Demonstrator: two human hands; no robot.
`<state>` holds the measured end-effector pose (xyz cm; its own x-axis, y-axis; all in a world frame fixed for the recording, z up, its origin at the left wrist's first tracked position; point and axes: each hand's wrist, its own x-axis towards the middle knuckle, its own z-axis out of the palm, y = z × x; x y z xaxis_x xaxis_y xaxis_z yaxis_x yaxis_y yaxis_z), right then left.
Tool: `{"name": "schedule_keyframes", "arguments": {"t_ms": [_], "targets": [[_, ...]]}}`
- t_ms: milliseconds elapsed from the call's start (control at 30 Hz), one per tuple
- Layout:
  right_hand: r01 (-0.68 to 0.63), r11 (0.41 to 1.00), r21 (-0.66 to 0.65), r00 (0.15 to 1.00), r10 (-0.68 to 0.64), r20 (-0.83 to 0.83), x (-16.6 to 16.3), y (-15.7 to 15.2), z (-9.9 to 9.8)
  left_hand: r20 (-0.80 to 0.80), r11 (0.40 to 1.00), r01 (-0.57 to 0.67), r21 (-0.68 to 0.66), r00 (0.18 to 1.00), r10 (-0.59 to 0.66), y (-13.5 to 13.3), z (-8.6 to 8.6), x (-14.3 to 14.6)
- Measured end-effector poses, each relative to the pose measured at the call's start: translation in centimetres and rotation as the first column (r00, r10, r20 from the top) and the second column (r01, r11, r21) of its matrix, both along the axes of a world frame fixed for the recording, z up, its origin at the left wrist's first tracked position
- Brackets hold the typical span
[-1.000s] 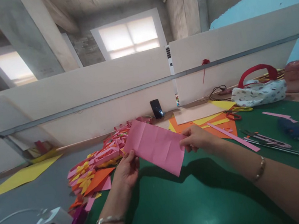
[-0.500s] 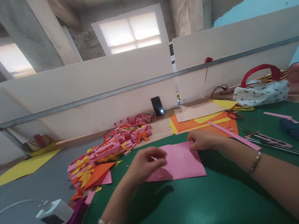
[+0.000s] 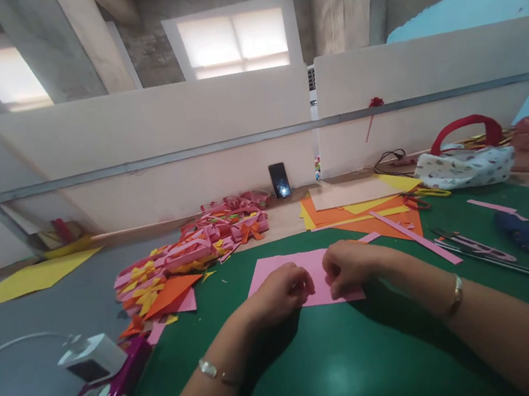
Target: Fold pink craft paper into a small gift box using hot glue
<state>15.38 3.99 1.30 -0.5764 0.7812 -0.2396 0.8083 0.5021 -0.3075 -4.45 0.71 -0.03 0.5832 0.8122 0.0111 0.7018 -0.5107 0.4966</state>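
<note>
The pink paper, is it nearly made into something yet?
Not nearly. A heap of finished-looking paper bows lies to the left. The pink paper lies flat on the green mat, with the left hand and right hand pinching its near edge. It shows no bow shape yet, so the shaping looks left to do.

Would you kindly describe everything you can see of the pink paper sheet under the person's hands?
The pink paper sheet is a plain, matte, thin rectangle lying flat on the green mat, its long side running left to right. Its near edge is partly hidden by the left hand and right hand, which both rest on it with fingers curled at its middle. A small pink corner shows behind the right hand. Whether creases remain is too faint to tell.
</note>
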Motion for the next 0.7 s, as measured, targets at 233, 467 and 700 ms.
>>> {"name": "schedule_keyframes", "arguments": {"t_ms": [233,467,700], "targets": [[-0.022,0.998,0.066,0.997,0.017,0.07,3.1,0.6,1.8,-0.141,1.0,-0.006,-0.011,0.99,0.004,0.0,1.0,-2.4],[-0.375,0.843,0.385,0.926,0.358,0.12,-1.4,-3.1,1.2,-0.173,0.996,0.028,0.079,0.985,-0.013,1.0,-0.1,-2.3],[-0.459,0.773,0.439,0.87,0.29,0.399,-3.1,-4.4,1.0,-0.19,0.988,-0.016,0.151,0.981,0.045,0.7,-0.3,-1.5]]}}
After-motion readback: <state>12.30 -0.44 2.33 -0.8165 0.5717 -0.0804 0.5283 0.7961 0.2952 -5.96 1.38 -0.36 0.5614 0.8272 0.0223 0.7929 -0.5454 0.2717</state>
